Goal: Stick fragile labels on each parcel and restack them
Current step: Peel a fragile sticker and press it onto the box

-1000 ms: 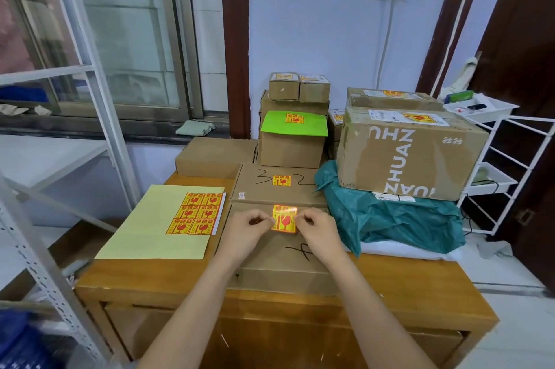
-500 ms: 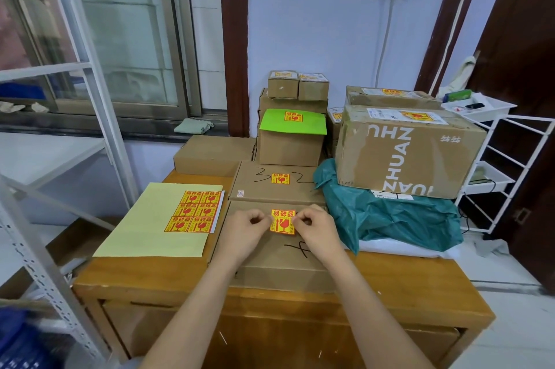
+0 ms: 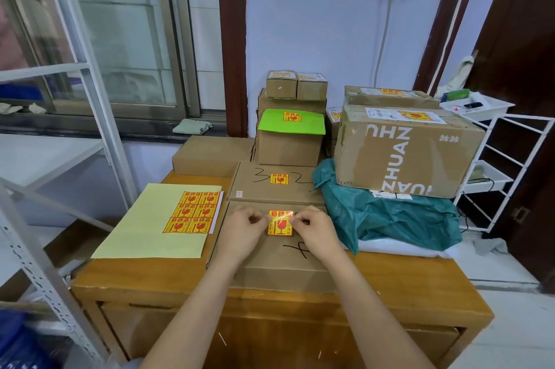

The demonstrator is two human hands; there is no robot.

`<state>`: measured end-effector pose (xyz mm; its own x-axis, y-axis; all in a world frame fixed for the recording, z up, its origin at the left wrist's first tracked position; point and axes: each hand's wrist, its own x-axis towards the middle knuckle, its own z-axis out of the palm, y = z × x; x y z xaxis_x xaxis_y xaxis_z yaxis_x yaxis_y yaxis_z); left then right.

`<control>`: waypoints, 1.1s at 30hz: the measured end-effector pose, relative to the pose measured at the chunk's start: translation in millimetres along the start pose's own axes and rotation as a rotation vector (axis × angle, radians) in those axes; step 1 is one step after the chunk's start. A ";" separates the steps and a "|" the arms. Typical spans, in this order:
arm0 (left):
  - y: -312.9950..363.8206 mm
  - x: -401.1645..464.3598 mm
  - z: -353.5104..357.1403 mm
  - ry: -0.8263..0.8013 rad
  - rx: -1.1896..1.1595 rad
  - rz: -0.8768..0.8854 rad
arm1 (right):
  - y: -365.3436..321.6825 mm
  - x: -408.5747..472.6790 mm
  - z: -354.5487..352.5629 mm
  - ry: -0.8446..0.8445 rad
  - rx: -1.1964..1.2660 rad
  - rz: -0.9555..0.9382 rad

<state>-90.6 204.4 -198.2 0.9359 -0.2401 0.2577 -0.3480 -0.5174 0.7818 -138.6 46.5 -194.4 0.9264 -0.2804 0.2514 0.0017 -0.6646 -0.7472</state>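
A flat brown parcel (image 3: pixel 279 260) marked with a black cross lies at the desk's front edge. A yellow and red fragile label (image 3: pixel 280 223) sits on its top near the far edge. My left hand (image 3: pixel 241 232) pinches the label's upper left corner and my right hand (image 3: pixel 315 232) pinches its upper right corner. Behind it lies a flat parcel (image 3: pixel 270 188) marked 322 with a label stuck on. A yellow backing sheet (image 3: pixel 156 224) with several unused labels (image 3: pixel 193 212) lies to the left.
Labelled boxes are stacked at the back: a green-topped box (image 3: pixel 289 143), small boxes (image 3: pixel 295 87), a large carton (image 3: pixel 402 152) on a teal bag (image 3: pixel 390 218). A plain box (image 3: pixel 207 155) sits back left. White racks stand at both sides of the wooden desk (image 3: pixel 270 299).
The label has come down from a slight lift onto the parcel's top. Both hands stay at its upper corners and have barely shifted.
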 end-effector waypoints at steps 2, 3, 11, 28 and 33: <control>0.5 0.1 -0.2 -0.007 0.016 0.004 | -0.9 -0.1 -0.6 -0.010 0.003 -0.001; 0.9 0.1 -0.3 -0.010 0.026 0.007 | -1.0 0.0 -0.7 -0.014 -0.001 -0.005; 1.5 1.5 0.2 -0.002 0.100 0.012 | -0.4 0.4 0.7 -0.038 -0.044 -0.020; 3.5 2.6 2.3 0.005 0.159 0.026 | -1.7 -2.3 3.1 -0.044 -0.229 -0.109; 3.7 3.0 2.7 0.010 0.164 0.032 | -1.5 -1.9 3.8 -0.046 -0.255 -0.118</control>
<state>-89.3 199.5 -196.1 0.9246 -0.2510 0.2867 -0.3807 -0.6374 0.6699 -138.9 50.6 -196.1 0.9415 -0.1626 0.2951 0.0212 -0.8455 -0.5336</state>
